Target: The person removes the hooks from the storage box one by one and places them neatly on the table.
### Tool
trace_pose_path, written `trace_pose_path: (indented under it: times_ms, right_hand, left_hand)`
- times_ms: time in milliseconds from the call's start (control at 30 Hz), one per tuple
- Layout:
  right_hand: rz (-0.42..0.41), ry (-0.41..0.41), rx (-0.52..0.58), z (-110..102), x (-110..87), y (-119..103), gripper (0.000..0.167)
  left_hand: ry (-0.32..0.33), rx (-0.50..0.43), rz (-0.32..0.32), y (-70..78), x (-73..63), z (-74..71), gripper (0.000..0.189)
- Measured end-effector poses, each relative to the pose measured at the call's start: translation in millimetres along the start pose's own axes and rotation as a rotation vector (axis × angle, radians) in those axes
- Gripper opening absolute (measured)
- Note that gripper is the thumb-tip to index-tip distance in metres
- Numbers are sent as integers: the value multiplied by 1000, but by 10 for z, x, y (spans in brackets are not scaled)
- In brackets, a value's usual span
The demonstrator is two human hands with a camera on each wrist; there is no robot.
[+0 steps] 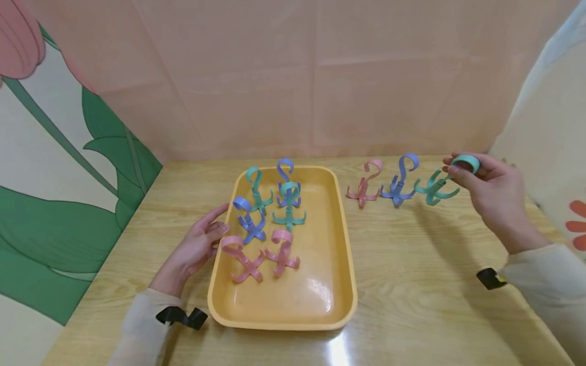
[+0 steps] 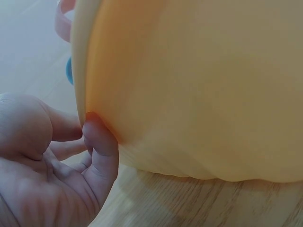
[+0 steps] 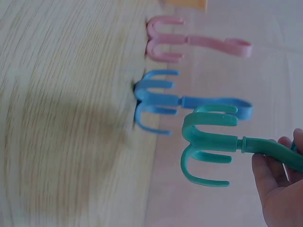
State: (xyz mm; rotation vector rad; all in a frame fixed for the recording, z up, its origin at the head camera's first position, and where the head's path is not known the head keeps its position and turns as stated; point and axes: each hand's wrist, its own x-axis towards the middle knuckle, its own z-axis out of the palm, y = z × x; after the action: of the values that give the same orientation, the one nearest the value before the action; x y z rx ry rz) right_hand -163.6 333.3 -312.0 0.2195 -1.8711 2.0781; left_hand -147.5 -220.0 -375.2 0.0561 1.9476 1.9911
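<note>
My right hand [image 1: 496,190] holds a green multi-prong hanging hook [image 3: 213,142] by its curved top, prongs down. In the right wrist view the hook hangs over the table, its prongs apart from the surface. Just left of it, a blue hook [image 1: 400,185] and a pink hook [image 1: 363,190] stand upright in a row. My left hand [image 1: 197,246] pinches the left rim of a yellow tray [image 1: 350,269] between thumb and fingers, seen close in the left wrist view. Inside the tray stand two green hooks, two blue hooks and two pink hooks [image 1: 283,256], mostly on its left side.
The wooden table [image 1: 403,305] carries the tray and the row of hooks. A pink sheet [image 1: 311,91] rises behind the table's far edge. On the left is a wall with painted green leaves [image 1: 41,244]; a pale wall with red petals borders the right.
</note>
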Motion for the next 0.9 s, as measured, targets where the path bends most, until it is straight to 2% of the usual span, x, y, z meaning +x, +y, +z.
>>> trace_pose_path:
  times_ms: [200,400,567,900]
  right_hand:
    - [40,25,-14,-119,40,93,36]
    - [70,58,21,-194,87,181,33]
    - [67,105,72,-225,165,269,29]
    - [97,164,63,-249,295,403,26]
  left_hand:
    - [-1,-1,0,-8,-9,-2,59]
    - [-7,-5,5,-15,-8,-13,60]
    - [-14,-2,16,-8,-11,-16,60]
    - [-10,-24,14,-20,-6,1,60]
